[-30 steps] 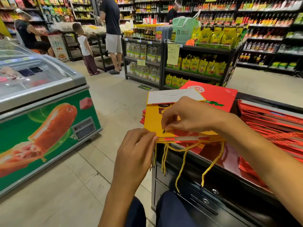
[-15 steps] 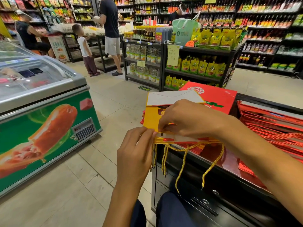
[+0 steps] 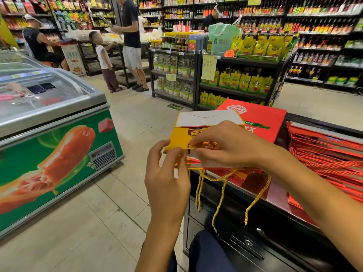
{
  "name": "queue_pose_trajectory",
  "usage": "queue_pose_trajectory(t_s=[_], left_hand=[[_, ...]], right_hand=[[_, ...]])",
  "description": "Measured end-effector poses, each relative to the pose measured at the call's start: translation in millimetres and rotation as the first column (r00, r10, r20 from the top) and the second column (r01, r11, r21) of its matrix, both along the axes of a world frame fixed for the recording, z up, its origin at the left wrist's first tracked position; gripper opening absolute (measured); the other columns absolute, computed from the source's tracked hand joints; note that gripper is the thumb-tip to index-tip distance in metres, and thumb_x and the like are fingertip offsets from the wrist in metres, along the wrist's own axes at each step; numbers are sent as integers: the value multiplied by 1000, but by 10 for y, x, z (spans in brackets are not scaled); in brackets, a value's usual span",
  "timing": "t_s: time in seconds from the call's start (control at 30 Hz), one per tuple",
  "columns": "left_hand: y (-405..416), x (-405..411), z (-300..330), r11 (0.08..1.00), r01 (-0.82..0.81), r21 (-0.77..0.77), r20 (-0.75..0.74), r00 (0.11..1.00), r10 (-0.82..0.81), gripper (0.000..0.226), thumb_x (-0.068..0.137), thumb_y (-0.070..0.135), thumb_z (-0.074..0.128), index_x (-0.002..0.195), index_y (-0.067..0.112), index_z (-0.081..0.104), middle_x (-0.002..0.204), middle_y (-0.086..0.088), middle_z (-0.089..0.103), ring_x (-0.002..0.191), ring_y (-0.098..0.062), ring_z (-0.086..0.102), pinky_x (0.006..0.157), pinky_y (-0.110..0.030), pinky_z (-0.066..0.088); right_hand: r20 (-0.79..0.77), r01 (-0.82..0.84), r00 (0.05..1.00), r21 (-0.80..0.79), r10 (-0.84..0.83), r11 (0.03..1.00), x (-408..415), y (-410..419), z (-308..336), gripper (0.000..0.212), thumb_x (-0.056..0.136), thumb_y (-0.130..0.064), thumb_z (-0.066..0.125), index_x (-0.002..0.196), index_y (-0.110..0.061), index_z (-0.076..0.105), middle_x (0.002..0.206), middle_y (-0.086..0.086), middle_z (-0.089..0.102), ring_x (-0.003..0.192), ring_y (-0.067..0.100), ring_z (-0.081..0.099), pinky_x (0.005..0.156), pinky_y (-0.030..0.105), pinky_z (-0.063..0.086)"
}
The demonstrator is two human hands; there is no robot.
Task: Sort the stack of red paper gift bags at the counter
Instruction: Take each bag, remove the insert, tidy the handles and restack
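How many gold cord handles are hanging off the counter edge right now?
2 cord loops: one gold cord handle hangs below the left hand, the other gold cord handle under the right wrist. More may be hidden beneath the yellow gift bag.

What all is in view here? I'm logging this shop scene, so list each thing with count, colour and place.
yellow gift bag: one, yellow, flat at the counter's left end, under both hands
gold cord handles: several, gold, hanging over the counter front
red bag: one, red, behind the yellow one
red gift bag stack: many, red, right on the counter
counter: one, black
freezer: one, green front, left
shelves: several, dark, behind
left hand: pinching the bag's near edge
right hand: gripping the bag's top
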State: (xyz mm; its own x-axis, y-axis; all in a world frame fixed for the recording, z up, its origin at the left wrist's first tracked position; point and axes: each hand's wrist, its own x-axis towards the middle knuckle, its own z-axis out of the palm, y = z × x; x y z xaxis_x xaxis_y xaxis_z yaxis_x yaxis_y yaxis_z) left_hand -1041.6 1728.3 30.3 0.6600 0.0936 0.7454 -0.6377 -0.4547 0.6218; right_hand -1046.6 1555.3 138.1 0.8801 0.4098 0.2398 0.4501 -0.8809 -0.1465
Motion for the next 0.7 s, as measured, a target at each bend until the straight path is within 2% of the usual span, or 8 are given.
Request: queue_pose_trajectory(t_s=[0.07,0.13,0.2,0.3,0.47,0.6,0.7], left_hand=[[-35,-31,27,1000,-5,1,-71,997,5,12,96,21,72,106,19,76,130,0,59,115,-18,60,90,-17,50],[-68,-45,82,1000,-20,3,-147,989,20,15,96,30,69,105,22,77,130,4,58,116,-14,56,89,-2,38],[-114,-31,152,1000,-12,-22,-236,972,7,13,95,32,71,102,24,78,130,7,55,117,-11,51,85,5,31],[-156,14,232,995,-20,-101,-298,955,-12,8,95,27,72,96,25,79,127,8,54,114,-5,50,83,5,32],[-133,27,232,983,33,-182,-253,964,-80,8,93,15,74,95,21,80,125,11,54,108,22,45,83,-2,44],[-76,-20,155,979,109,-172,-242,959,-149,7,91,12,76,93,19,79,134,11,53,113,25,43,78,1,42],[-36,-12,122,976,109,-189,-247,957,-155,8,91,17,76,91,24,79,133,12,55,116,15,47,82,0,41]], right_hand=[[25,6,1000,-4,-6,1000,12,28,3,36,100,-44,50,122,-26,73,114,-11,75,101,10,68,84,38,54],[36,15,999,6,-15,1000,27,45,4,40,99,-47,45,119,-28,74,110,-11,76,97,12,69,81,40,55],[44,7,999,0,-7,1000,40,63,-12,42,99,-49,40,113,-29,74,101,-10,76,89,13,69,75,41,54],[61,-3,998,2,3,1000,52,73,-13,38,102,-48,41,109,-30,73,92,-11,75,78,9,65,68,39,51],[131,-2,991,32,-3,999,83,42,-43,31,101,-36,47,109,-25,75,89,-8,76,75,11,65,66,38,51],[186,0,983,61,-11,998,114,-16,-81,30,98,-28,52,113,-19,76,92,-1,78,80,20,70,67,40,53],[123,-17,992,87,7,996,114,-11,-66,35,100,-38,50,118,-22,76,104,-6,78,89,14,70,73,38,54]])
